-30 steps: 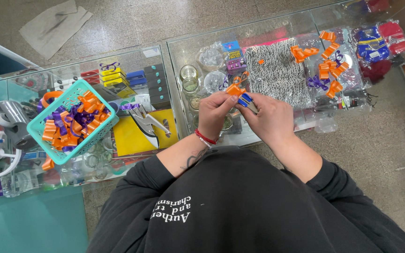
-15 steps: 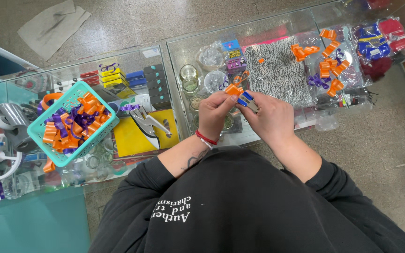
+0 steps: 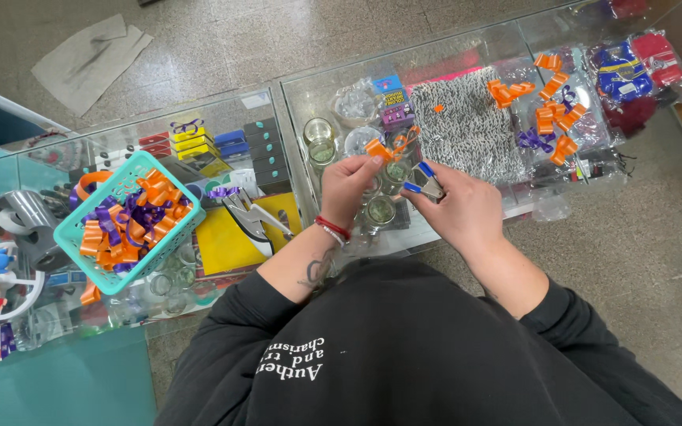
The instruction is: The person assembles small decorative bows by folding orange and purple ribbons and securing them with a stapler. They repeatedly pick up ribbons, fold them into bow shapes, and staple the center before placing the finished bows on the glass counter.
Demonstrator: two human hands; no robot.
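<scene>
Over the glass counter (image 3: 278,110), near its front edge, the left hand (image 3: 349,185) pinches a short curl of orange ribbon (image 3: 378,149) between thumb and fingertips, lifting it clear of the clutter so its end is free. The right hand (image 3: 459,207) is closed around a small silver-and-blue hand tool (image 3: 422,181), its tip turned toward the ribbon, seemingly to work on it. Toward the counter's left end sits a teal plastic basket (image 3: 69,234) heaped with orange and purple curls. More curled pieces (image 3: 550,118) lie near the right end, beside a grey knitted cloth (image 3: 467,126).
</scene>
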